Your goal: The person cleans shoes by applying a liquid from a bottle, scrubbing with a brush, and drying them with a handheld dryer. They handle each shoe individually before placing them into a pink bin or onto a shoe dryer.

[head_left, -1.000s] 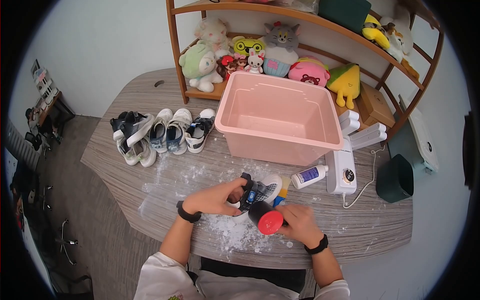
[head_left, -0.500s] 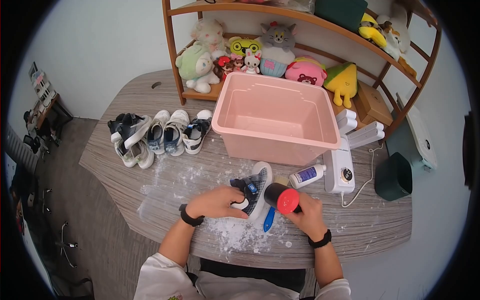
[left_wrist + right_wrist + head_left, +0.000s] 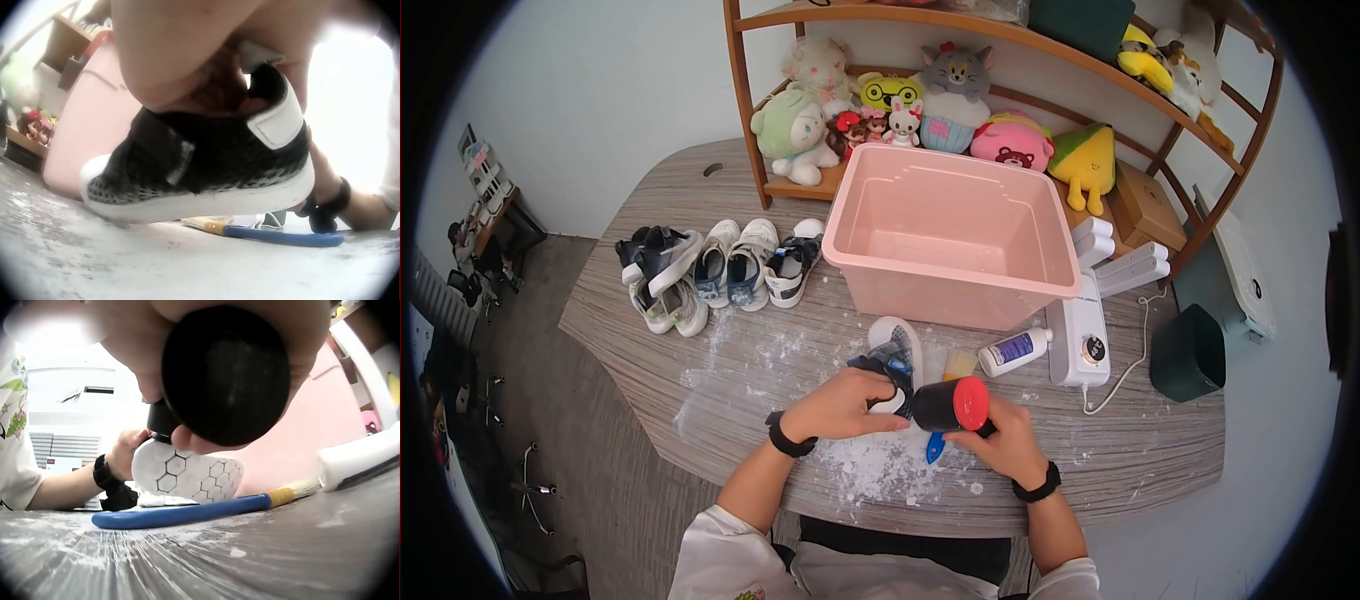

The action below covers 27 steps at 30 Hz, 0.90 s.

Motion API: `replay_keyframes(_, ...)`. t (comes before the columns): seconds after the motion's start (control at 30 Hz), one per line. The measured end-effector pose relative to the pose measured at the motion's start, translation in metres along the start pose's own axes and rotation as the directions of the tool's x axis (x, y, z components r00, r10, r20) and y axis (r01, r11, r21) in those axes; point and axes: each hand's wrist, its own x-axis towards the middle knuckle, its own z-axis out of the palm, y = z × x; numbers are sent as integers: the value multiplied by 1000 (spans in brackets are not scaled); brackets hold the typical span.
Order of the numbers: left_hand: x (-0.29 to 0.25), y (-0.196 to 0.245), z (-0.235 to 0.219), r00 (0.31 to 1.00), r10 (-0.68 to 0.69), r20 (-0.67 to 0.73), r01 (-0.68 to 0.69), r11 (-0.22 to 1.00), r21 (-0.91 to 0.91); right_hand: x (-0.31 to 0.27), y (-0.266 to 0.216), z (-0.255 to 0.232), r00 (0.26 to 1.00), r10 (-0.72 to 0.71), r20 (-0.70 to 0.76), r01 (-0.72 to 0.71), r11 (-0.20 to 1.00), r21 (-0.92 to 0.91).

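My left hand (image 3: 832, 405) grips a small dark sneaker (image 3: 895, 352) with a white sole and toe, fingers around its heel opening. In the left wrist view the mesh shoe (image 3: 219, 162) has a strap and a white heel patch. Its white sole (image 3: 187, 478), with a hexagon pattern, faces the right wrist view. My right hand (image 3: 1012, 440) holds a black barrel-shaped tool with a red end cap (image 3: 971, 403). The tool's black end points at the sole's heel side and overlaps the shoe in the head view. Below it lies a brush (image 3: 935, 448) with a blue handle and pale bristles.
White powder (image 3: 865, 470) is scattered over the table. Several small shoes (image 3: 750, 265) stand back left, beside a pink bin (image 3: 960, 290). A white bottle (image 3: 1014, 352) lies near a white appliance (image 3: 1078, 340) with a cord. Plush toys (image 3: 957, 95) fill the shelf behind.
The shoe has turned from toe-right to toe-away and tipped to show its sole's edge. The tool has swung so its red end points right, and the brush handle has come into sight.
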Motion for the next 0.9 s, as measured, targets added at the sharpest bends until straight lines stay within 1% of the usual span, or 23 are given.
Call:
replay_keyframes(0.03, 0, 1, 0, 999, -25, -36, 25, 999, -20, 1, 0, -2, 998, -62, 18, 61, 998, 14)
replay_keyframes(0.07, 1, 1, 0, 999, -26, -38, 25, 1000, -19, 0, 0, -2, 998, -63, 18, 63, 998, 15)
replay_keyframes(0.13, 0, 0, -1, 995, -19, -94, 17, 1000, -18, -2, 0, -2, 998, -30, 51, 28, 999, 42)
replay_keyframes(0.17, 0, 0, -1, 995, -20, -95, 19, 1000, -18, -3, -1, -1, 998, -29, 52, 27, 999, 43)
replay_keyframes(0.23, 1, 3, 0, 988, -96, -118, 91, 995, -51, -2, -2, 3, 997, -55, -50, 55, 998, -15)
replay_keyframes(0.27, 0, 2, 0, 988, -96, -119, 90, 995, -51, -2, -2, 4, 997, -56, -50, 55, 998, -15)
replay_keyframes(0.33, -1, -3, 2, 982, -101, -159, 86, 992, -94, -1, 0, 7, 976, -188, -108, 167, 970, -175)
replay_keyframes(0.37, -2, -3, 1, 982, -100, -161, 86, 992, -92, -2, 1, 8, 976, -190, -107, 170, 970, -174)
replay_keyframes(0.43, -3, -4, 0, 972, -110, -206, 86, 989, -120, -4, 3, 9, 943, -309, -121, 268, 925, -269)
replay_keyframes(0.47, -3, -5, 0, 972, -111, -208, 87, 989, -120, -5, 2, 10, 943, -310, -120, 269, 925, -269)
replay_keyframes(0.53, -3, -6, 0, 964, -138, -226, 112, 986, -123, -7, 1, 11, 930, -354, -100, 302, 890, -341)
replay_keyframes(0.67, -3, -2, -1, 966, -140, -217, 118, 987, -110, -7, -2, 8, 942, -333, -47, 293, 881, -370)
replay_keyframes(0.73, -4, -1, 1, 972, -155, -177, 134, 983, -128, -7, 0, 8, 930, -353, -102, 283, 866, -413)
replay_keyframes(0.77, -3, 0, 3, 972, -155, -176, 133, 983, -129, -7, 0, 8, 930, -352, -102, 282, 866, -413)
replay_keyframes(0.83, 0, 1, 7, 977, -70, -203, 58, 996, -65, -7, 0, 9, 935, -338, -111, 257, 857, -446)
replay_keyframes(0.9, -2, -5, 8, 968, -94, -232, 78, 994, -73, -5, -1, 9, 927, -364, -95, 286, 846, -450)
